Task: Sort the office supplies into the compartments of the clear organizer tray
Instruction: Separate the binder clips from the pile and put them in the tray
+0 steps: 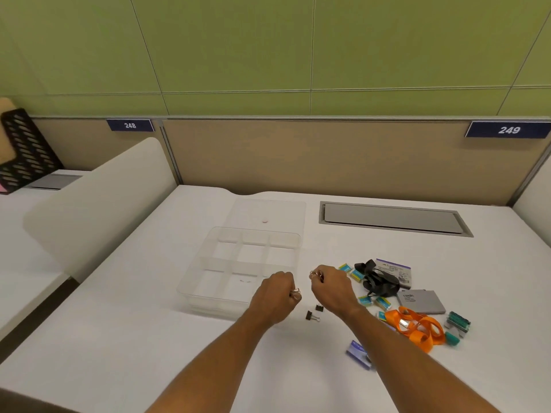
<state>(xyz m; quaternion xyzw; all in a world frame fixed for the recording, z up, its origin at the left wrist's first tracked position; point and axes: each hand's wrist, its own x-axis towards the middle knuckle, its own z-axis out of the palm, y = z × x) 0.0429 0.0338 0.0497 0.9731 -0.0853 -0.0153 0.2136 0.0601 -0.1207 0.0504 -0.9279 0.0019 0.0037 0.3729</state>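
Note:
The clear organizer tray point(208, 251) lies on the white desk, its compartments nearly bare; a small thin item point(245, 281) lies in a front compartment. My left hand point(275, 295) hovers over the tray's front right corner, fingers curled round a metallic clip point(295, 294). My right hand point(332, 289) is just to the right of the tray and pinches another metallic clip point(313, 274). Two black binder clips point(314, 312) lie on the desk between and below my hands.
A pile of supplies lies to the right: small teal boxes point(356, 274), a black lanyard point(377, 278), a badge card point(395, 271), a grey pad point(422, 301), an orange lanyard point(417, 326), teal stamps point(457, 323), a purple box point(359, 353). The tray's clear lid point(268, 211) lies behind it. A cable hatch point(393, 217) sits at back right.

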